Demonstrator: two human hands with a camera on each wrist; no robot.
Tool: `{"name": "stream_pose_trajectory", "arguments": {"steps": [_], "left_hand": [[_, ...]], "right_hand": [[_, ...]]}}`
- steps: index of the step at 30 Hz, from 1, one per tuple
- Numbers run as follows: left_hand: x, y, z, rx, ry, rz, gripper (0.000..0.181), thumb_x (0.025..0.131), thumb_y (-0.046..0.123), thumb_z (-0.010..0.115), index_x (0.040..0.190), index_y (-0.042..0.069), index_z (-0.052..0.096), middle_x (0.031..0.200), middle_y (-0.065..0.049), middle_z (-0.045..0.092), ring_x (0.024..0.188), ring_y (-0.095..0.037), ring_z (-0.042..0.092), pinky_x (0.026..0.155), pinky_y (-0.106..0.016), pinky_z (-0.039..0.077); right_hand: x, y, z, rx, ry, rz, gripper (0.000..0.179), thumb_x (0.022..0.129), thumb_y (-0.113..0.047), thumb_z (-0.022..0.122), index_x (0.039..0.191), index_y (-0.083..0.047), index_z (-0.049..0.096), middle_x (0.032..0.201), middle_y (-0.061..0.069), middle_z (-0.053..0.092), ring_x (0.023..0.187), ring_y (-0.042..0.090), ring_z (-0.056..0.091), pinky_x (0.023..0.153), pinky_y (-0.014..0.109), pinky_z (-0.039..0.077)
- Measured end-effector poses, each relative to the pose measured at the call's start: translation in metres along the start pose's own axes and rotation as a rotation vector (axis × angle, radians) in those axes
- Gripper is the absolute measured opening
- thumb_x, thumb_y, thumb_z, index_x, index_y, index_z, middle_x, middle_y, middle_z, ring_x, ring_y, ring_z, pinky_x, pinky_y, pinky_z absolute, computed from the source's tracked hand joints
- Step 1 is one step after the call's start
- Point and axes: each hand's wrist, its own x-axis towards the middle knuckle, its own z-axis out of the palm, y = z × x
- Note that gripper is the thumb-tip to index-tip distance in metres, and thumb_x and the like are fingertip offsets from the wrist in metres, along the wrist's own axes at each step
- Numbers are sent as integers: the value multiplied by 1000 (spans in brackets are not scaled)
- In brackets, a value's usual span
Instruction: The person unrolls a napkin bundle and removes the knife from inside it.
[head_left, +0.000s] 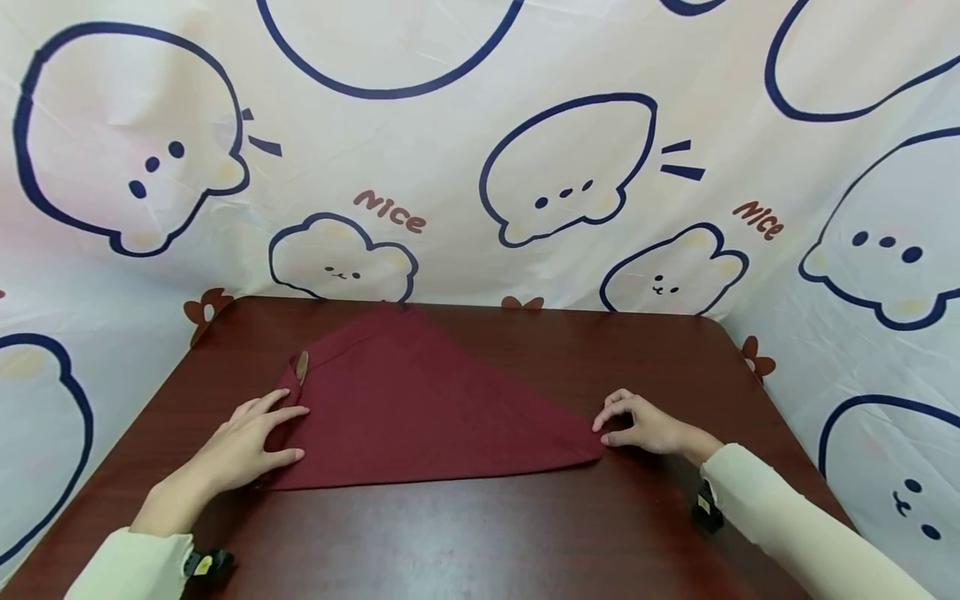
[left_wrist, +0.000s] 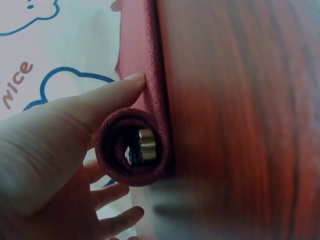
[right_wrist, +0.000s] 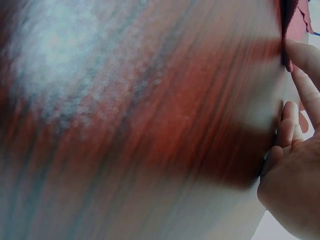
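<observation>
A maroon cloth [head_left: 420, 408] lies on the table, a straight edge along the front and a peak at the far side. Its left side is rolled, and in the left wrist view the roll [left_wrist: 107, 155] shows its open end. Inside sits something with a gold-coloured band [left_wrist: 147, 145]; the rest is hidden. A tan, wood-like end [head_left: 302, 367] pokes out at the roll's far end. My left hand [head_left: 236, 446] rests on the roll, fingers spread, thumb near the front edge. At the cloth's right corner, my right hand [head_left: 637, 425] pinches the fabric between thumb and forefinger.
The dark wooden table [head_left: 480, 542] extends in front of the cloth and to its right. A white printed curtain [head_left: 450, 150] hangs close behind the table and along both sides. Each wrist wears a small black device, such as the left one [head_left: 210, 565].
</observation>
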Motion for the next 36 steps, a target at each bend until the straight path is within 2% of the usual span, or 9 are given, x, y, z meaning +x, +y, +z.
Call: {"name": "stream_pose_trajectory", "arguments": {"steps": [7,18,27,36], "left_hand": [[-1,-2,-2,-9,4,0,64,82,31,82,136,4,61,151,-33,37,133,-57,33,97,-80,35],[-3,-5,-4,-10,2,-9,67,81,32,83,136,2,60,150,-34,38,133,-57,33,98,-80,34],[-2,-12,-5,-17,-4,-3,61,82,24,81,135,1,60,149,-33,38,132,-57,33,98,-77,36],[-3,-17,-8,-35,-13,1,61,83,20,80,136,0,58,148,-35,38,131,-59,33,98,-77,35]], "right_hand": [[2,0,-1,14,-1,8,12,87,-20,79,99,-16,77,114,7,51,111,16,41,99,40,37],[-1,-2,1,15,-2,2,10,88,-20,78,98,-16,77,114,8,52,110,14,41,98,37,37],[0,-1,2,-3,15,-30,12,87,-19,79,98,-15,77,114,8,52,110,14,42,98,34,37],[-1,-1,1,13,5,-18,12,88,-19,79,99,-14,77,114,9,52,111,16,42,98,35,37]]}}
